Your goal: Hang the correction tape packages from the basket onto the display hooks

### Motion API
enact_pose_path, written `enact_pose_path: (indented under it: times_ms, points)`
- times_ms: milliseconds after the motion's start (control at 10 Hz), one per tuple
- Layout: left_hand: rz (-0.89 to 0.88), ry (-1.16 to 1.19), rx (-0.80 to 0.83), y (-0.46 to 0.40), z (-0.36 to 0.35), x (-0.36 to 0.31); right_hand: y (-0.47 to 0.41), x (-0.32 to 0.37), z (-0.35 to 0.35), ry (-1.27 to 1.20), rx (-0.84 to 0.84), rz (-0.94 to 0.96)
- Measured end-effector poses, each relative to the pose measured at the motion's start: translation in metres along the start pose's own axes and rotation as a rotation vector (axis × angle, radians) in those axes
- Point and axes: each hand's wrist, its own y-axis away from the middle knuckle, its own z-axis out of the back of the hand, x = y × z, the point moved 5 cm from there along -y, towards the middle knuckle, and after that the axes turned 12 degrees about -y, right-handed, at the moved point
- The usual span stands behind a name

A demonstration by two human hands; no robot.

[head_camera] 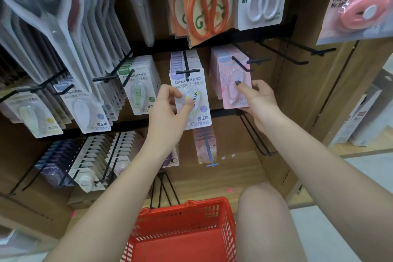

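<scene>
At the centre of the frame, the left hand (170,104) pinches the front white correction tape package (190,100) between thumb and fingers; the package hangs on a black display hook (187,71) with a row of like packages behind it. Just to the right, the right hand (258,98) grasps the front pink correction tape package (232,83), thumb pressed on its blister and fingers curled behind the lower edge; this package sits on its own black hook (241,64). The two packages are near each other but apart. The red basket (187,229) stands at the bottom centre of the frame, beside a bare knee (261,208). Packaged scissors (207,4) hang along the upper row.
</scene>
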Motion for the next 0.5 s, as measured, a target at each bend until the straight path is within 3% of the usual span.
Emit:
enact_pose_path:
  times_ms: [300, 500]
  points:
    - [-0.095, -0.232, -0.053, -0.003, 0.0, 0.005, -0.018, -0.016, -0.009, -0.025, 0.006, -0.058]
    - [-0.139, -0.311, -0.079, 0.005, 0.008, -0.002, -0.011, -0.018, 0.002, 0.154, -0.043, -0.047]
